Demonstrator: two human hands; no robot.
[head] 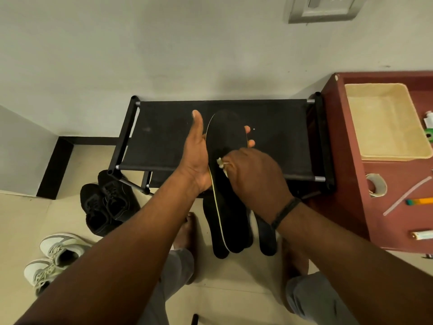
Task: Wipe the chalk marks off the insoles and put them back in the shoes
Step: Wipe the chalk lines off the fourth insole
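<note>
I had the black insole (225, 146) cradled in my left hand (195, 158), palm under its middle, thumb standing up along the edge at nine o'clock and my fingertips (248, 136) curling round the far edge at three o'clock, so the hand wrapped the insole across its width. It hung in the air over the black fabric shoe rack (168, 146), not touching it as far as I could judge. My right hand (255, 179) was bunched on a small pale rag (221, 163), pinching it and pressing it onto the insole's face just below the middle. The long axis ran from twelve o'clock down to six: the broad rounded toe pointed away from me toward the wall, the narrower heel came back toward my feet, dark side up with a thin pale rim showing along the left edge. It looked light and bendy to me, foam-like, likely to flex if rubbed unsupported, so backing it with the palm right behind the rag seemed the sensible hold; the edges gave the best purchase, the face being smooth. I could not make out any chalk on it from here. More dark insoles (267, 240) lay on the floor at six o'clock beneath it, the black shoes (105, 207) waited at eight o'clock, and the white sneakers (51, 256) sat further out that way.
</note>
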